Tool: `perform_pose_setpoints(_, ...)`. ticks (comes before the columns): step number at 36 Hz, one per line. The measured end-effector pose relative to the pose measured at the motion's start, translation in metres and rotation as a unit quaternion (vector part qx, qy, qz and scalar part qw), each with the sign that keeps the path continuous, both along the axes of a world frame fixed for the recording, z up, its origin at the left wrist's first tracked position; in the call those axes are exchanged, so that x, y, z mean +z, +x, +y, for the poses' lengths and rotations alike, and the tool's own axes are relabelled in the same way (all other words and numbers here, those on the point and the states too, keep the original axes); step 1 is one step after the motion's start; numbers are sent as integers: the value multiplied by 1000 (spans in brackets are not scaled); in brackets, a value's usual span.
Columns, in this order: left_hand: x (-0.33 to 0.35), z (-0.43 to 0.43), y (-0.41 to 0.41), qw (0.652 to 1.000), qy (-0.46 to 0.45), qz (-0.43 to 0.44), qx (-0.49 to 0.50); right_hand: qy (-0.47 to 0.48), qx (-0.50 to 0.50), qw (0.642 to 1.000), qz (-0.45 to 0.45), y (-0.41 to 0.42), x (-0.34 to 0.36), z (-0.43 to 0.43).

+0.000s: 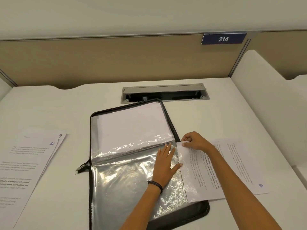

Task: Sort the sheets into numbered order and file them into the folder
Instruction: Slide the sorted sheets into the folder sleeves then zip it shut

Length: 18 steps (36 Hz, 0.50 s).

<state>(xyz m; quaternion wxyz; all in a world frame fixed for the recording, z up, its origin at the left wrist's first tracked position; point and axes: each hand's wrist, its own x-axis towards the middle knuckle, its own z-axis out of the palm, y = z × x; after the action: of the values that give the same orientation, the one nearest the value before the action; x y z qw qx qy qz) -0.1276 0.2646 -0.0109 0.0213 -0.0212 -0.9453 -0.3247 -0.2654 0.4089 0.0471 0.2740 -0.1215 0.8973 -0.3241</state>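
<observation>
White desk (pixel 216 117): left hand (pixel 164 165) flat on crinkled sleeve (pixel 126 183) (glossy plastic), right hand (pixel 194 141) pinching sheet (pixel 199 180).

We see a black zip folder (pixel 191 214) lying open at centre, its far sleeve (pixel 132 128) packed with white sheets. The near sleeve (pixel 119 188) is clear, shiny and crinkled. A printed sheet (pixel 201 178) sits partway into its right edge. Just right, partly beneath it, lies sheet 8 (pixel 240 163). At left, sheet 10 (pixel 25 163) overlaps sheet 9 (pixel 60 136).
</observation>
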Motion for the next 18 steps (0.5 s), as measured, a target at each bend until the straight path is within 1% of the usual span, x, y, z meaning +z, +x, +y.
perform_pose_setpoints(5, -3, 4, 0, 1000, 6, 13, 23, 4, -12, 999, -35, 2, 5, 0)
perform_pose_setpoints(9, -5, 7, -1, 998, 18, 25, 48, 34, 6, 997, -62, 2, 8, -1)
perform_pose_setpoints(14, -5, 15, -5, 991, 54, 67, 104, 59, 37, 994, -80, 1, 12, -4)
perform_pose_setpoints(18, -5, 16, -8, 986, 72, 64, 139, 53, 42, 994, -82, 4, 12, -6)
